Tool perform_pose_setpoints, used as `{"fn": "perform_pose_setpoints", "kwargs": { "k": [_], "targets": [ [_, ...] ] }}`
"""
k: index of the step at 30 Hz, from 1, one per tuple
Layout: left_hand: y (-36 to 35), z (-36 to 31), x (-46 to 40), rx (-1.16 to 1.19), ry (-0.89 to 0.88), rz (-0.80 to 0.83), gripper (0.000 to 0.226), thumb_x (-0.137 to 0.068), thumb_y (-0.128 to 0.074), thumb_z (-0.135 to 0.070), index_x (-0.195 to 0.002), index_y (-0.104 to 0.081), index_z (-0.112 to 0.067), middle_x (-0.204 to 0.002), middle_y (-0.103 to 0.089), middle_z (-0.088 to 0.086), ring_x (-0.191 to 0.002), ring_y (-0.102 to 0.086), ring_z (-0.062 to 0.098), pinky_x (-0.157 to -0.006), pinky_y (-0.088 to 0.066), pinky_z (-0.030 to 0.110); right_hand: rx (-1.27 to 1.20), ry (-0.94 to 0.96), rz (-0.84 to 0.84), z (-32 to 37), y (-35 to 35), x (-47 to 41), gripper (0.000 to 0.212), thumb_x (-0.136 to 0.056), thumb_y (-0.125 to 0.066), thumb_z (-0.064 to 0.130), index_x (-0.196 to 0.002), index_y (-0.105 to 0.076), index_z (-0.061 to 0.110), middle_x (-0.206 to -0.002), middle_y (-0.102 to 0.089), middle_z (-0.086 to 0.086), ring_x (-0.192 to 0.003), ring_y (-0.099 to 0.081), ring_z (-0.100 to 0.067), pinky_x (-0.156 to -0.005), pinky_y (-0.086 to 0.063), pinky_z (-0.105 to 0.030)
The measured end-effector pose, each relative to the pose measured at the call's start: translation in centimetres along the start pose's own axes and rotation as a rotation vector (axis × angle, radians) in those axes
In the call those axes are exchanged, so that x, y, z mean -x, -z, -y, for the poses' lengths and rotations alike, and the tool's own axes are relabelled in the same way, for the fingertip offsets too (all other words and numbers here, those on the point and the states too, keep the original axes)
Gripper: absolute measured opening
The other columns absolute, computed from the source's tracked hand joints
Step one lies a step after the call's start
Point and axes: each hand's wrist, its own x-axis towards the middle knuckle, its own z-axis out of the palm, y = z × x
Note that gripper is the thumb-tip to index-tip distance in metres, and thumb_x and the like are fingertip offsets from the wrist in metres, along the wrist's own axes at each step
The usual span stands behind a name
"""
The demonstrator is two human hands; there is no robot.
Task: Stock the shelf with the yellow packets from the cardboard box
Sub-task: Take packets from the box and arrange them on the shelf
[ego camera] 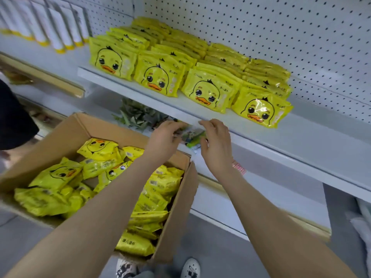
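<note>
Glossy yellow packets [160,79] printed with a cartoon duck face stand in rows on the white shelf [301,141]; more lie jumbled in the open box [178,207] below. Both hands reach under the shelf edge: left hand [162,141] and right hand [215,145], fingers curled on a small greenish item [193,137], blurred.

Both bare forearms reached forward and up from the near edge, converging toward the middle. The left hand [163,137] was held back-up with its wrist bent and its fingers curled rightward, while the right hand [215,144] stood just beside it, tilted on edge, fingers bent leftward and thumb lowered. The two sets of fingertips faced each other a little apart; whether either hand gripped anything could not be made out.
</note>
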Motion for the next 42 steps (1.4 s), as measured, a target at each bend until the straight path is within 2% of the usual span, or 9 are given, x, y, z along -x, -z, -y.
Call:
{"fn": "perform_pose_setpoints", "kwargs": {
  "k": [4, 8, 15, 24, 28, 31, 34, 37, 42],
  "targets": [
    [2.7, 5.8, 4.2, -0.014, 0.161, 0.013, 0.044, -0.086, -0.064, -0.008, -0.126, -0.059, -0.026, -0.125, -0.057, 0.003, -0.106, -0.059, 0.023, -0.086, -0.052, 0.037, -0.076, 0.026, 0.169, 4.6, -4.8, 2.5, 0.048, -0.08, -0.062, 0.002, -0.126, -0.056, 0.015, -0.123, -0.051, -0.01, -0.111, -0.048, -0.028, -0.089, -0.044, -0.042],
    [4.7, 11.6, 8.0, -0.04, 0.284, 0.051, 0.047, -0.083, -0.066, -0.005, -0.126, -0.06, -0.022, -0.122, -0.058, 0.007, -0.104, -0.06, 0.026, -0.085, -0.051, 0.036, -0.081, 0.034, 0.389, 8.3, -9.2, 4.6, 0.045, -0.091, -0.058, 0.02, -0.135, -0.047, 0.026, -0.13, -0.045, -0.002, -0.117, -0.046, -0.024, -0.091, -0.042, -0.044],
    [5.9, 19.8, 12.1, -0.141, 0.51, 0.181, 0.055, -0.084, -0.068, -0.014, -0.135, -0.051, -0.026, -0.13, -0.055, 0.01, -0.113, -0.056, 0.028, -0.087, -0.046, 0.034, 0.021, -0.005, 0.684, 10.9, -17.3, 7.0, 0.065, -0.085, -0.066, 0.009, -0.144, -0.042, 0.021, -0.143, -0.041, -0.013, -0.125, -0.046, -0.036, -0.098, -0.044, -0.044],
    [2.8, 25.6, 10.6, -0.253, 0.534, 0.425, 0.068, -0.09, -0.062, -0.023, -0.148, -0.027, -0.027, -0.149, -0.036, 0.006, -0.131, -0.043, 0.027, -0.101, -0.044, 0.039, 0.261, 0.052, 0.667, 11.4, -22.4, 3.7, 0.078, -0.081, -0.055, -0.005, -0.15, -0.028, 0.019, -0.148, -0.032, -0.019, -0.125, -0.039, -0.04, -0.103, -0.033, -0.046],
    [1.5, 27.1, 10.0, -0.29, 0.526, 0.494, 0.073, -0.091, -0.06, -0.024, -0.15, -0.017, -0.03, -0.155, -0.023, 0.008, -0.142, -0.027, 0.028, -0.11, -0.036, 0.041, 0.315, 0.019, 0.645, 11.6, -24.3, 3.6, 0.065, -0.085, -0.05, -0.002, -0.147, -0.032, 0.009, -0.132, -0.052, -0.019, -0.112, -0.046, -0.038, -0.095, -0.038, -0.044],
    [0.7, 27.6, 9.6, -0.36, 0.535, 0.561, 0.082, -0.092, -0.06, -0.028, -0.152, -0.004, -0.025, -0.157, -0.019, 0.007, -0.146, -0.015, 0.028, -0.117, -0.019, 0.049, 0.319, 0.033, 0.673, 11.6, -24.3, 3.2, 0.049, -0.086, -0.049, 0.0, -0.134, -0.048, 0.007, -0.122, -0.058, -0.014, -0.116, -0.043, -0.035, -0.093, -0.037, -0.041],
    [0.3, 27.8, 9.6, -0.465, 0.536, 0.614, 0.094, -0.083, -0.067, -0.043, -0.151, -0.007, -0.022, -0.149, -0.033, 0.011, -0.141, -0.026, 0.032, -0.115, -0.018, 0.051, 0.239, 0.002, 0.655, 11.2, -23.5, 3.3, 0.048, -0.078, -0.051, -0.009, -0.12, -0.064, 0.009, -0.105, -0.063, -0.014, -0.107, -0.05, -0.035, -0.08, -0.043, -0.039],
    [0.8, 27.7, 10.1, -0.382, 0.585, 0.655, 0.083, -0.074, -0.074, -0.049, -0.142, -0.034, -0.021, -0.138, -0.043, 0.009, -0.126, -0.045, 0.029, -0.104, -0.04, 0.043, 0.118, -0.072, 0.504, 10.0, -22.5, 4.8, 0.048, -0.062, -0.062, -0.013, -0.1, -0.075, 0.013, -0.085, -0.065, -0.011, -0.082, -0.06, -0.035, -0.064, -0.048, -0.034],
    [2.1, 27.0, 10.4, -0.205, 0.824, 0.466, 0.067, -0.088, -0.063, -0.037, -0.142, -0.032, -0.013, -0.133, -0.047, 0.016, -0.12, -0.051, 0.034, -0.096, -0.044, 0.04, -0.114, -0.213, 0.369, 7.8, -19.2, 5.7, 0.036, -0.072, -0.065, -0.014, -0.083, -0.078, 0.017, -0.095, -0.064, -0.006, -0.09, -0.055, -0.028, -0.077, -0.046, -0.029]
  ]
}}
